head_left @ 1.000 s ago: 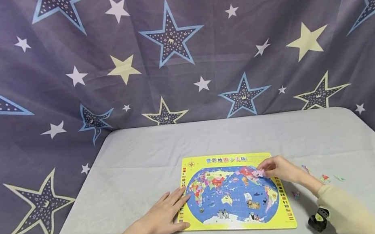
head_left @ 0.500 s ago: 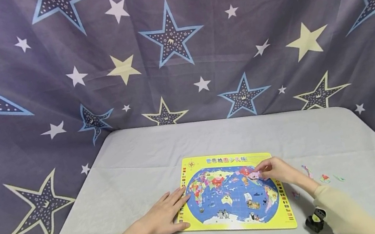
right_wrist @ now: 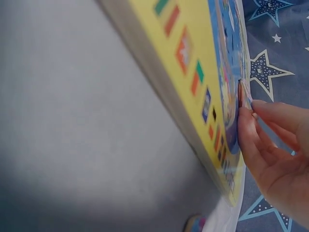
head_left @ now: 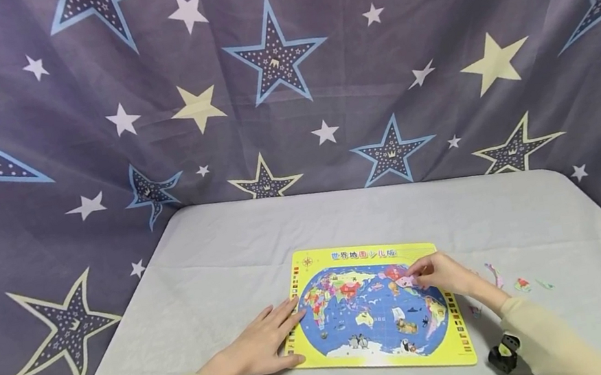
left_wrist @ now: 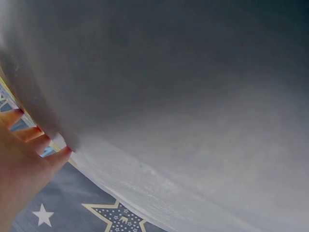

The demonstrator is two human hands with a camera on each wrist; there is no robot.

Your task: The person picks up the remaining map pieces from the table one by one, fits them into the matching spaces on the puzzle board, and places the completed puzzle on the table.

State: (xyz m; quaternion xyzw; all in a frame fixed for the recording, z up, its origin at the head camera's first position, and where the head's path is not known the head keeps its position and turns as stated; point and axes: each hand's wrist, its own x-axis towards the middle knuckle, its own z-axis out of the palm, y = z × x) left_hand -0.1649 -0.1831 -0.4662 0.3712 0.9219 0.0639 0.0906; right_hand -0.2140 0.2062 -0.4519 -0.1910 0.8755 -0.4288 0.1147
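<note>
In the head view, the map board lies flat on the pale grey cloth, its blue world map framed by a yellow border. The left hand rests on the board's left side, palm down, fingers spread apart, with the fingertips over the border. The right hand reaches in from the other side and pinches a pink piece between thumb and fingers at the map's upper right. At least 4 small loose pieces lie on the cloth to the right of the board. A black device sits at the right wrist, and a star-patterned curtain hangs behind.

In the left wrist view, the left hand shows at the lower left, its fingers apart, beside a narrow strip of the board; most of the view is cloth.

In the right wrist view, the right thumb and fingers are clamped on the thin piece, held tilted at the board's surface; whether it is seated cannot be told.
</note>
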